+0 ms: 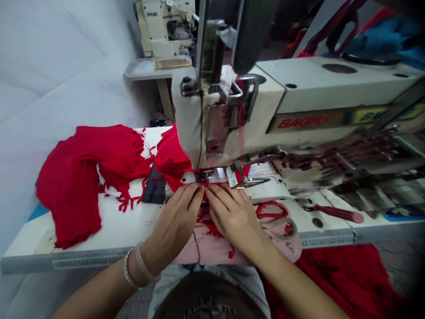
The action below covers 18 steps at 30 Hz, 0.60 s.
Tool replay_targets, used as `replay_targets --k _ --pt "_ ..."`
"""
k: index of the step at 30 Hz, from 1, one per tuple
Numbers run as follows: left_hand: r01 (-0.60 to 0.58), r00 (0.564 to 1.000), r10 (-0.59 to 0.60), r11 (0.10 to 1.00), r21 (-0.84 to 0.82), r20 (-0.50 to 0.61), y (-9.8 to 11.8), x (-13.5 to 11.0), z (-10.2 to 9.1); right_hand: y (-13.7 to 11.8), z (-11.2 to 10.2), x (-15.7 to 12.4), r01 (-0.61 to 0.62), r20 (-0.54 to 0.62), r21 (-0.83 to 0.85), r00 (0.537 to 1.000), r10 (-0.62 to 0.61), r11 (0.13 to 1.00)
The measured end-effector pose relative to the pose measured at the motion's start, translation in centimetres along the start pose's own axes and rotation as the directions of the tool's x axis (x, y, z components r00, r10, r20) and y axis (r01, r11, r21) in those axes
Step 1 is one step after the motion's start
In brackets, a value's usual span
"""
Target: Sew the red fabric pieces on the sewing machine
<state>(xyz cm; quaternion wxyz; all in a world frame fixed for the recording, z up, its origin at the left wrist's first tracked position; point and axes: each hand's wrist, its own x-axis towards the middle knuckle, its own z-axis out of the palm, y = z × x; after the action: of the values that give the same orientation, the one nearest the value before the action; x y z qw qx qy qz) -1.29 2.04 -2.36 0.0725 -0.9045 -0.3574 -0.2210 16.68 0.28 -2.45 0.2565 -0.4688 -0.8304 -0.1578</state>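
Observation:
My left hand (177, 219) and my right hand (234, 215) meet fingertip to fingertip just in front of the presser foot (206, 176) of a white sewing machine (299, 106). Both pinch the edge of a red fabric piece (171, 161) that runs under the foot and bunches up behind it to the left. More red cloth and loose red thread (212, 228) lie under my palms on a pink cloth (206, 248). Red threads run down the machine head to the needles.
A heap of red fabric (83, 177) lies on the white table (116, 230) at the left. Red-handled scissors (272, 210) and a red-handled screwdriver (335, 213) lie right of my hands. A second sewing machine (164, 26) stands behind. Red cloth (341, 274) hangs below at right.

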Motion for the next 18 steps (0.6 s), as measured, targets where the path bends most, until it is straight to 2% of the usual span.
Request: replay_targets --k 4,9,13,18 --pt "0.018 1.0 -0.019 0.999 0.034 0.009 0.23 -0.05 -0.03 -0.01 0.1 0.16 -0.023 0.029 -0.02 0.999 0.023 1.0" --pt "-0.033 0.998 0.028 0.995 0.092 0.053 0.28 0.46 -0.2 0.23 0.39 0.53 -0.04 0.016 -0.023 0.999 0.04 0.999" --pt "-0.005 0.998 0.002 0.998 0.06 0.056 0.27 0.58 -0.22 0.35 0.6 0.76 -0.058 -0.013 -0.001 0.998 0.058 0.998" --pt "0.026 0.997 -0.025 1.0 -0.015 0.069 -0.02 0.1 -0.01 0.36 0.61 0.77 -0.103 0.029 0.105 0.995 0.1 0.989"
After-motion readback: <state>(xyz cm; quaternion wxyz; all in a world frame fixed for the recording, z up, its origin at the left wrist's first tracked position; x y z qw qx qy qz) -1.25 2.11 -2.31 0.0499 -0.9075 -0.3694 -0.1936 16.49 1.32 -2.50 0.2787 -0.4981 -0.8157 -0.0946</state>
